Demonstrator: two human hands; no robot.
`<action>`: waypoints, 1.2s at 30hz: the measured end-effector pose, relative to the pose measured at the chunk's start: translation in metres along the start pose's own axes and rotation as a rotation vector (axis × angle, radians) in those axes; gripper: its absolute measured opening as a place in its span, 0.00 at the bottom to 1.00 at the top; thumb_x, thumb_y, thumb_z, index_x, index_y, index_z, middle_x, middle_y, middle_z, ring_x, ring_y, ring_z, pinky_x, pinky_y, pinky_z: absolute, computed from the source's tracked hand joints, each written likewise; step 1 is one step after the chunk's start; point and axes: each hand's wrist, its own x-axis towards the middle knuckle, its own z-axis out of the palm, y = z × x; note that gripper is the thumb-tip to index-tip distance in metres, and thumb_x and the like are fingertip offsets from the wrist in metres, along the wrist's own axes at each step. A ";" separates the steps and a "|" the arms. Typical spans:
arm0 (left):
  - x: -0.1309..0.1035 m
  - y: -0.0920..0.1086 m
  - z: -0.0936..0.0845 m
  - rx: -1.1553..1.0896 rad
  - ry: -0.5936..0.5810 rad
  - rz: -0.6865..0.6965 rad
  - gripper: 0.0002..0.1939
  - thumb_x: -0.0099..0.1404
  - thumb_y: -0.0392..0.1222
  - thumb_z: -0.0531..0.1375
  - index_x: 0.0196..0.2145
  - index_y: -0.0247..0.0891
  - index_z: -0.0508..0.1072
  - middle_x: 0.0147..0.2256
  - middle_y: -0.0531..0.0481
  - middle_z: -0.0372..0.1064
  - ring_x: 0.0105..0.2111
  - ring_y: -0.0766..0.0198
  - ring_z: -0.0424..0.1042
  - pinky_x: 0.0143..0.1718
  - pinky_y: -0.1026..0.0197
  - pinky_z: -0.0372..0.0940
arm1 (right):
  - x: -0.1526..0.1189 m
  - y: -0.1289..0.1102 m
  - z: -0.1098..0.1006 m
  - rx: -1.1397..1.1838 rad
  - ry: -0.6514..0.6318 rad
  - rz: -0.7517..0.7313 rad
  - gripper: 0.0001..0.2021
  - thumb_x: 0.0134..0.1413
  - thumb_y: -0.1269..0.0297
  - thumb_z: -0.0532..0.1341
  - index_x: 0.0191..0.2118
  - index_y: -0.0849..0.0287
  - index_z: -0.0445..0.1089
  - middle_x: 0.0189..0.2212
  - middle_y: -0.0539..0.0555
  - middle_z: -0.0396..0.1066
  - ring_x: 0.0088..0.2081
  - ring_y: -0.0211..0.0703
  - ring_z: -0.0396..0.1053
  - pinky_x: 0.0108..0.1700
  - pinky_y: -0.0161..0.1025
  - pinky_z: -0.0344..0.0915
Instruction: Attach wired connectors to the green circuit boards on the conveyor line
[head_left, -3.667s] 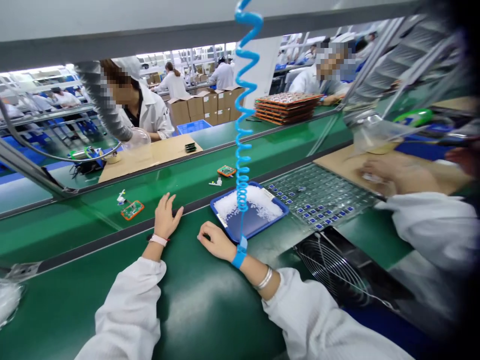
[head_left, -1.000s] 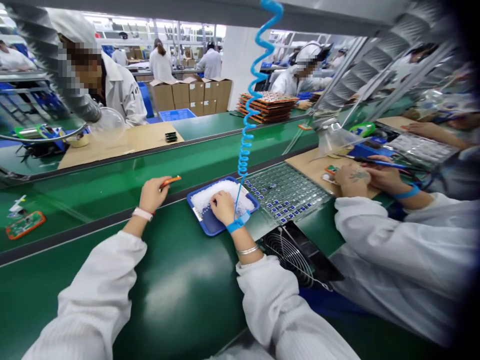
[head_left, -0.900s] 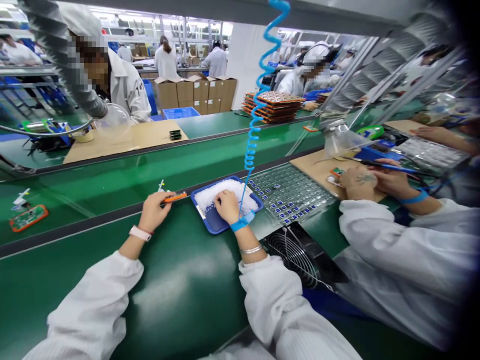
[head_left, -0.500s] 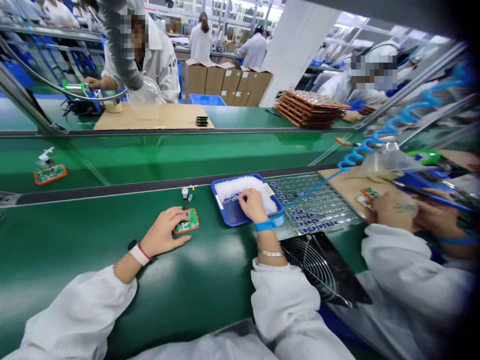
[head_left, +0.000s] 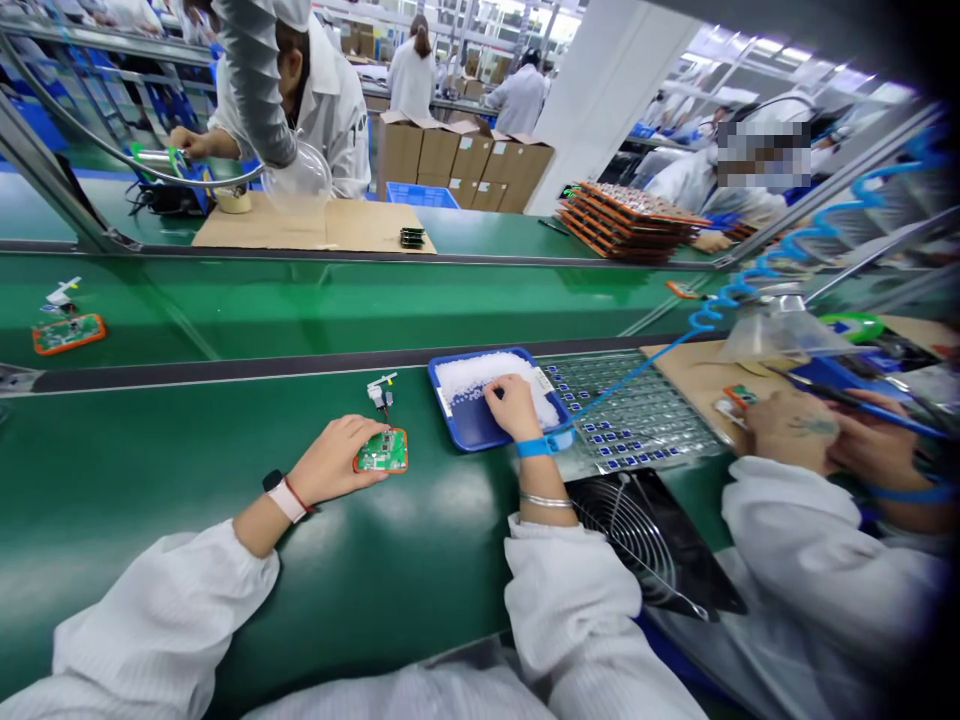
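My left hand [head_left: 334,460] grips the left end of a green circuit board [head_left: 387,452] with an orange rim, thumb at its near edge and fingers over the far edge. Wires run from the board to a small white connector piece [head_left: 376,395] lying just beyond it. My right hand [head_left: 514,408] is over a blue tray [head_left: 474,432], thumb and forefinger pinched together. Small white plastic pieces [head_left: 487,370] fill the tray's far and right parts. Whatever sits between the pinched fingertips is too small or hidden to make out.
Right of the tray lies a clear sheet of small dark blue parts [head_left: 619,435], with a black fan [head_left: 637,530] nearer me. A blue coiled hose [head_left: 739,290] hangs at right, beside a co-worker's hands [head_left: 795,430]. Another board [head_left: 69,334] rests on the green belt [head_left: 300,310].
My left hand has closed on the circuit board, now turned flatter and slightly farther right. The board on the belt has moved left. My right hand stays pinched over the tray.
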 end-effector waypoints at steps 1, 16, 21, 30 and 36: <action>0.000 0.000 0.000 0.000 -0.006 0.005 0.29 0.56 0.54 0.61 0.52 0.41 0.62 0.49 0.45 0.66 0.49 0.53 0.63 0.49 0.52 0.57 | 0.000 0.001 0.000 0.004 -0.011 0.000 0.07 0.47 0.68 0.55 0.22 0.60 0.67 0.26 0.56 0.65 0.34 0.46 0.61 0.42 0.43 0.58; -0.001 0.004 0.001 0.023 0.003 -0.010 0.27 0.58 0.56 0.59 0.51 0.41 0.63 0.48 0.44 0.66 0.49 0.52 0.63 0.47 0.52 0.57 | -0.009 0.000 -0.006 -0.076 -0.067 -0.043 0.07 0.48 0.69 0.54 0.22 0.60 0.65 0.32 0.58 0.65 0.37 0.47 0.62 0.44 0.44 0.59; -0.003 0.008 0.002 0.029 -0.005 -0.022 0.27 0.58 0.56 0.58 0.52 0.42 0.62 0.48 0.44 0.65 0.48 0.53 0.63 0.47 0.53 0.57 | -0.008 -0.001 -0.005 -0.055 -0.109 -0.032 0.07 0.49 0.69 0.54 0.23 0.60 0.65 0.32 0.59 0.65 0.38 0.47 0.63 0.45 0.44 0.60; -0.004 0.014 0.002 0.036 0.011 -0.099 0.31 0.54 0.60 0.60 0.51 0.42 0.64 0.48 0.46 0.66 0.48 0.53 0.63 0.46 0.53 0.55 | -0.008 -0.018 -0.015 0.021 -0.098 -0.044 0.07 0.48 0.69 0.53 0.22 0.60 0.63 0.33 0.60 0.64 0.40 0.49 0.63 0.47 0.48 0.60; 0.004 0.017 0.005 -0.160 0.184 -0.167 0.13 0.66 0.49 0.52 0.41 0.41 0.71 0.42 0.48 0.71 0.43 0.59 0.66 0.45 0.55 0.58 | -0.046 -0.113 -0.012 0.457 -0.177 -0.411 0.06 0.56 0.69 0.52 0.29 0.58 0.62 0.40 0.58 0.63 0.45 0.45 0.62 0.49 0.45 0.60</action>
